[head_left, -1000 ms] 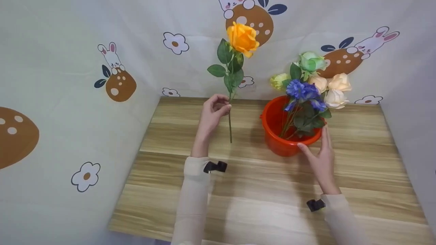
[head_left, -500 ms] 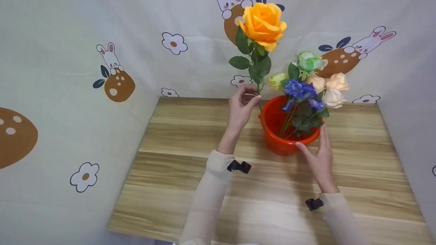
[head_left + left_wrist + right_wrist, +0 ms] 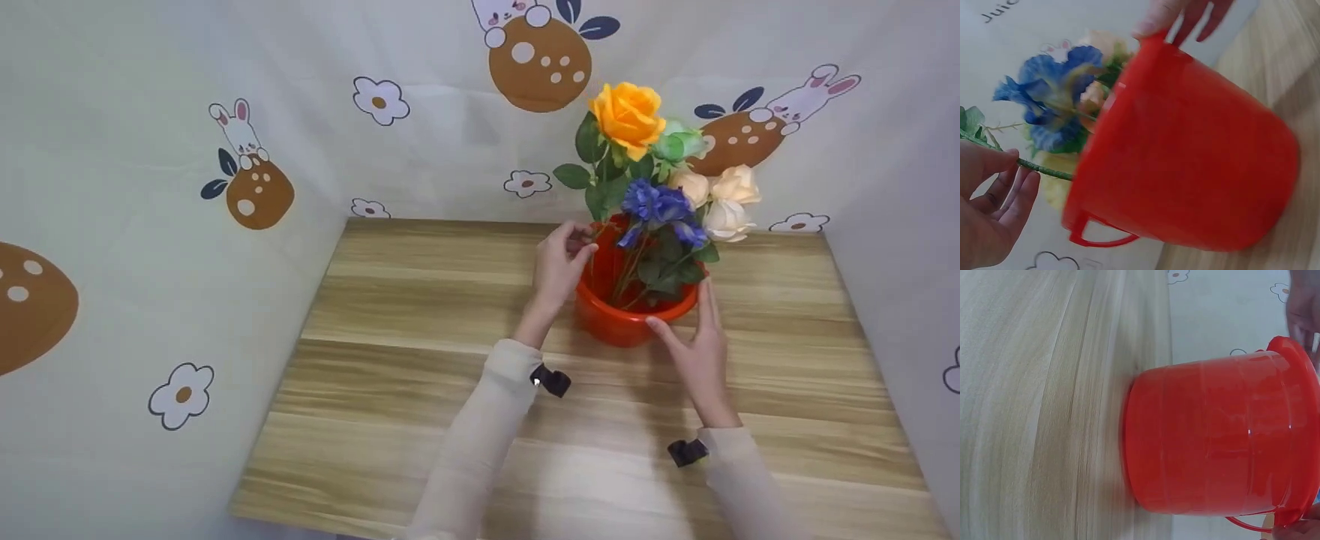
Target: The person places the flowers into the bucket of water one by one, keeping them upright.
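My left hand (image 3: 556,271) pinches the green stem (image 3: 1044,170) of an orange-yellow artificial rose (image 3: 628,118) between thumb and fingertips, at the left rim of a red bucket (image 3: 619,328). The lower stem runs inside the bucket; the bloom stands above it. My right hand (image 3: 703,367) rests on the bucket's near right side, its thumb at the rim and its straight fingers along the outer wall. Blue flowers (image 3: 660,204), cream-peach roses (image 3: 731,202) and a pale green rose (image 3: 679,142) lean in the bucket. A pale yellow bloom (image 3: 1054,191) shows in the left wrist view.
The bucket stands upright towards the back right of a wood-grain table (image 3: 390,390). A pale cloth (image 3: 442,142) printed with rabbits and flowers hangs behind and beside it. A thin red handle (image 3: 1109,239) hangs at the bucket's side.
My left hand has carried the orange-yellow rose from left of the bucket to the right, raising it over the rim, then lowering its stem inside. My right hand has stayed at the bucket.
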`<state>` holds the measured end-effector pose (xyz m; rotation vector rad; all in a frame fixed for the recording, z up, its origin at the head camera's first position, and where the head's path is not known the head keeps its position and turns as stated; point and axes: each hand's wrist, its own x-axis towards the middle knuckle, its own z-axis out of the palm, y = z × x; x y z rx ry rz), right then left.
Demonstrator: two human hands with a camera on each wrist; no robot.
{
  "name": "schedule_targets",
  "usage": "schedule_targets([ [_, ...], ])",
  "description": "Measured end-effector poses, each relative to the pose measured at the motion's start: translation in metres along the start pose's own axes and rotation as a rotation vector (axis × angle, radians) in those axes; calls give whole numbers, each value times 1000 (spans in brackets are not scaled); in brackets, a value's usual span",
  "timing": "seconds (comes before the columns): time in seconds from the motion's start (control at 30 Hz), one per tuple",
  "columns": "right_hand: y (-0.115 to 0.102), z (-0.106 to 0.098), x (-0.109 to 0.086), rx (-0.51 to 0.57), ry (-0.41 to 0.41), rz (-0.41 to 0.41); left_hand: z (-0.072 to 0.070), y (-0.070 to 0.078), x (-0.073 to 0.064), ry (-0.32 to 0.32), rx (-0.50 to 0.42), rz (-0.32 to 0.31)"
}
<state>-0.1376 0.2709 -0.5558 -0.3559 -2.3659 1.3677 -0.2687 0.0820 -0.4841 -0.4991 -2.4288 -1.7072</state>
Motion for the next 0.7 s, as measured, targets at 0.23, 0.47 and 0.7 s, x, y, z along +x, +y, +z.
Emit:
schedule_targets([
  [0.23, -2, 1, 0, 15, -8, -11, 4, -7, -4, -31, 205, -48],
  [0.47, 1, -1, -1, 9, -14, -16, -3, -6, -6, -82, 302, -47],
  [0.7, 9, -24, -2, 14, 10, -14, -27, -11, -9, -73, 312, -21],
])
